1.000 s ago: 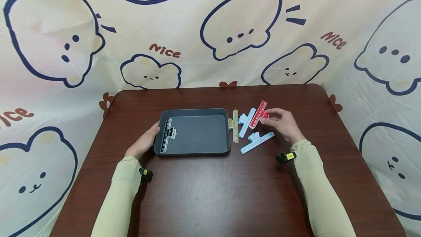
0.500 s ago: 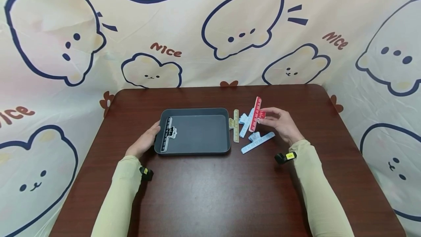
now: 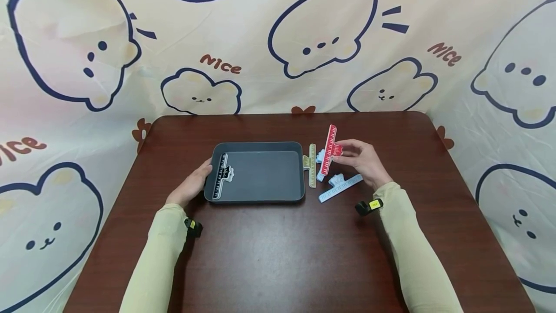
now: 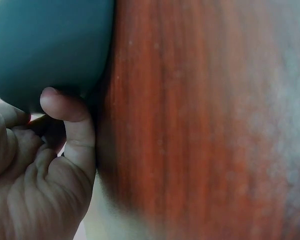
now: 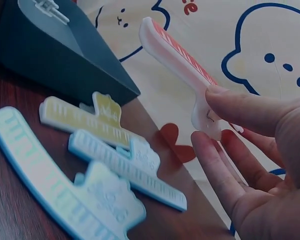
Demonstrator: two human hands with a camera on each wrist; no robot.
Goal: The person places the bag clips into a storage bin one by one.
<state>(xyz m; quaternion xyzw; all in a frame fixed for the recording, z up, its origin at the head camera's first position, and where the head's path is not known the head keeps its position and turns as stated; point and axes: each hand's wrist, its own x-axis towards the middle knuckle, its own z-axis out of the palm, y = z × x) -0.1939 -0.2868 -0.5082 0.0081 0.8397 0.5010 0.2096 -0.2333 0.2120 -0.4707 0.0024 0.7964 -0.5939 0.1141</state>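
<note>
My right hand (image 3: 364, 162) pinches a red clip (image 3: 330, 149) by its tab, between thumb and fingers. In the right wrist view the red clip (image 5: 182, 65) is raised above the table, its long bar slanting up. My left hand (image 3: 191, 185) holds the left end of a dark grey tray (image 3: 260, 202); in the left wrist view the thumb (image 4: 67, 107) lies against the tray's outer wall. A black-and-white clip (image 3: 220, 177) lies inside the tray along its left wall. In the head view the red clip overlaps a blue clip (image 3: 320, 177).
Right of the tray lies a yellow clip (image 3: 312, 165). Another blue clip (image 3: 340, 188) rests on the brown table (image 3: 278, 255), nearer me. A patterned cloth (image 3: 243, 28) hangs behind and at the sides.
My right hand has carried the red clip leftward, from beside the upper blue clip to over it, and turned it more upright in view. My left hand and the tray stay put.
</note>
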